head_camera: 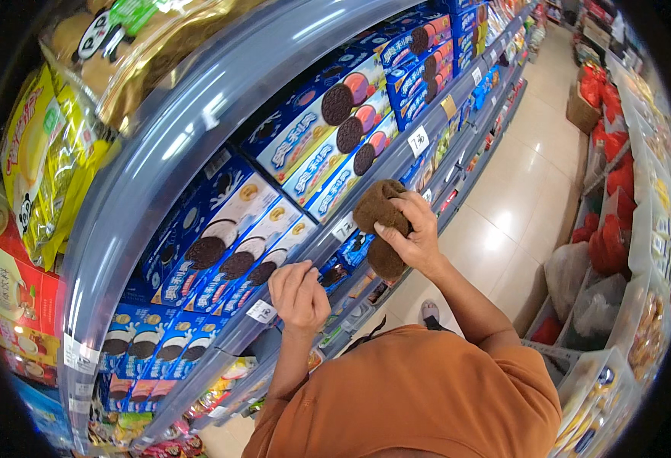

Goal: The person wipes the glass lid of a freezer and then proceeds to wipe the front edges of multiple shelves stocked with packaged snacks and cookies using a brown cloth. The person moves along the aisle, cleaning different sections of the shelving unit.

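Note:
My right hand (pixel 418 232) grips a folded brown cloth (pixel 378 209) in front of the shelf edge. Part of the cloth hangs below my fingers. My left hand (pixel 299 297) is beside the plastic front strip of the shelf (pixel 335 226), its fingers bent together and no object visible in them. Whether it touches the strip I cannot tell. Behind that strip stand blue-and-white Oreo cookie boxes (pixel 221 246), stacked in rows. Yellow-and-blue Oreo boxes (pixel 327 134) are to their right, with more blue boxes (pixel 418 68) farther along.
An upper shelf edge (pixel 198 126) curves over the boxes, with bagged snacks (pixel 55 166) on it. Handwritten price tags (pixel 418 141) hang along the strip. Lower shelves hold packets. Across the tiled aisle (pixel 498 212) are plastic bins (pixel 593 395) and red bags (pixel 610 246).

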`<state>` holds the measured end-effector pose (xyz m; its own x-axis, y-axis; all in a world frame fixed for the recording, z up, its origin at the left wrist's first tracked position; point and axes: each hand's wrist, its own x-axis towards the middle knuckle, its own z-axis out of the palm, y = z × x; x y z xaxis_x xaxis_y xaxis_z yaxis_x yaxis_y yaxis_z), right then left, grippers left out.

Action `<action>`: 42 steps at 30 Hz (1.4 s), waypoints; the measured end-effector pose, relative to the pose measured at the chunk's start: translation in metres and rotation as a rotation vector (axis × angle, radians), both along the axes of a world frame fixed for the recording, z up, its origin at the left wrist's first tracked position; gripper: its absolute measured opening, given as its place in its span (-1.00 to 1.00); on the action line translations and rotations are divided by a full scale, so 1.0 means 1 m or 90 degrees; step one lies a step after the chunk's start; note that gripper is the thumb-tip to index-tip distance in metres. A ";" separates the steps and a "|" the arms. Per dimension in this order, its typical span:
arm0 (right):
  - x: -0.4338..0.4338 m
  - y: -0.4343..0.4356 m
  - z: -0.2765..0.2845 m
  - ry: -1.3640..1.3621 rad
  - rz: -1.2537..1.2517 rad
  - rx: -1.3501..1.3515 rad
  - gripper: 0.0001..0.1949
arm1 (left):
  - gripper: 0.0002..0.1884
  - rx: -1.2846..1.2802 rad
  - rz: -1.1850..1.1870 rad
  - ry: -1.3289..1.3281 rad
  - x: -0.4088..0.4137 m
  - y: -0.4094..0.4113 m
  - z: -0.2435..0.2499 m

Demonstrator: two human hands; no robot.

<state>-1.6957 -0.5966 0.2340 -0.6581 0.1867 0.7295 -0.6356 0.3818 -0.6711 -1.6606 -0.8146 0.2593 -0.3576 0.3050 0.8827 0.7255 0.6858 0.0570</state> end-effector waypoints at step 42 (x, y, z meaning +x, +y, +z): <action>-0.016 -0.020 0.032 -0.030 0.134 0.161 -0.67 | -0.81 -0.101 0.151 0.039 -0.016 0.009 -0.021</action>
<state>-1.7119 -0.6165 0.2660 -0.6971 -0.1401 0.7032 -0.6886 0.4042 -0.6021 -1.6761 -0.8053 0.2383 -0.3832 0.3549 0.8528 0.5426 0.8337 -0.1032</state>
